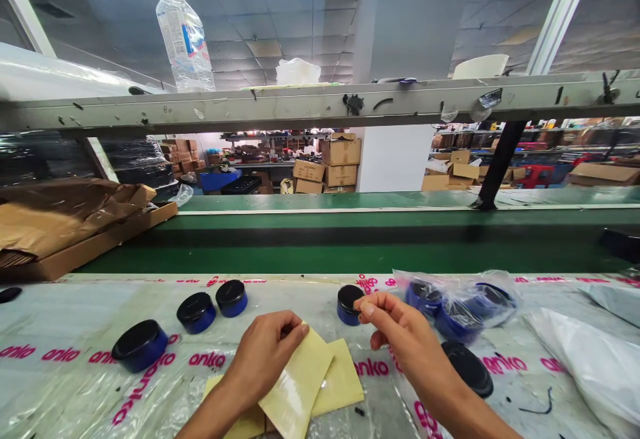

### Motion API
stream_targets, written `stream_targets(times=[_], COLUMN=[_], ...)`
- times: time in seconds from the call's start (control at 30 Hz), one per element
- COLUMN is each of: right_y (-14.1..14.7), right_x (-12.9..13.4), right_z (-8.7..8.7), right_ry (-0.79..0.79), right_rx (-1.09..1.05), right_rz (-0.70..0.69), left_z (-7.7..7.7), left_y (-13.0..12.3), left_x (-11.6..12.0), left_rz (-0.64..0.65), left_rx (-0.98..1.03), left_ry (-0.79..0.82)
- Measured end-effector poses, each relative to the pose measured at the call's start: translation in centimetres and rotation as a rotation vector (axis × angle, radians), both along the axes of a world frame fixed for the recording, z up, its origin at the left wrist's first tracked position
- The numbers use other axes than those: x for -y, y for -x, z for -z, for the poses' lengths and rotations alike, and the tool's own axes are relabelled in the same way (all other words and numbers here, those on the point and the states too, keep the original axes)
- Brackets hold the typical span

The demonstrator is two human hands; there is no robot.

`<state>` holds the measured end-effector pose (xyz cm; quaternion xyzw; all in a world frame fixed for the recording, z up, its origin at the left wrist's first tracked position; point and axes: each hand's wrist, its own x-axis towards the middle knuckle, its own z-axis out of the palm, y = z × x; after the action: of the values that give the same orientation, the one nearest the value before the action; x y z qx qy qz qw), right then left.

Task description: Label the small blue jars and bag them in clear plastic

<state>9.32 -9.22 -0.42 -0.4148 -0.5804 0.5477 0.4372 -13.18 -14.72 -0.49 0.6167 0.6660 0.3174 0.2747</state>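
My left hand (267, 352) pinches the upper corner of a yellow paper sheet (300, 376). Another yellow sheet (341, 378) lies partly beneath it, with more yellow paper near my left wrist. My right hand (395, 326) is raised to the right, thumb and index fingertips together; whatever is between them is too small to make out. Just behind those fingertips stands a blue round piece with a black top (349, 304). Three similar pieces sit on the left: one (140, 346) nearest, another (196, 312) and a third (231, 298) farther back.
Clear plastic wraps several blue pieces (457, 312) at the right, beside a black disc (469, 367). White plastic (590, 359) lies far right. A green conveyor belt (300, 256) runs behind the table, under a metal beam (300, 107). An open cardboard box (100, 242) stands left.
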Motion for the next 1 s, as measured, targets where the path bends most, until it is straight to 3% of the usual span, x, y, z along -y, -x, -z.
stream_targets(times=[0.13, 0.4, 0.53, 0.63, 0.8, 1.0], right_y=[0.1, 0.1, -0.2, -0.3, -0.3, -0.5], right_x=[0.2, 0.3, -0.2, -0.9, -1.7, -2.3], right_z=[0.2, 0.3, 0.1, 0.1, 0.5, 0.9], right_ry=[0.050, 0.097, 0.056, 0.075, 0.082, 0.099], right_rx=[-0.055, -0.118, -0.113, -0.161, -0.159, -0.176], right_rz=[-0.024, -0.032, 0.054, 0.093, 0.092, 0.109], left_z=[-0.3, 0.1, -0.2, -0.3, -0.3, 0.1], left_y=[-0.1, 0.0, 0.2, 0.0, -2.1, -4.7], left_x=[-0.2, -0.6, -0.9, -1.3, -3.0, -6.3], left_rz=[0.023, -0.008, -0.066, -0.060, 0.122, 0.299], left_rx=[0.078, 0.002, -0.191, -0.295, -0.242, -0.072], left_ry=[-0.005, -0.031, -0.025, -0.111, -0.299, -0.197])
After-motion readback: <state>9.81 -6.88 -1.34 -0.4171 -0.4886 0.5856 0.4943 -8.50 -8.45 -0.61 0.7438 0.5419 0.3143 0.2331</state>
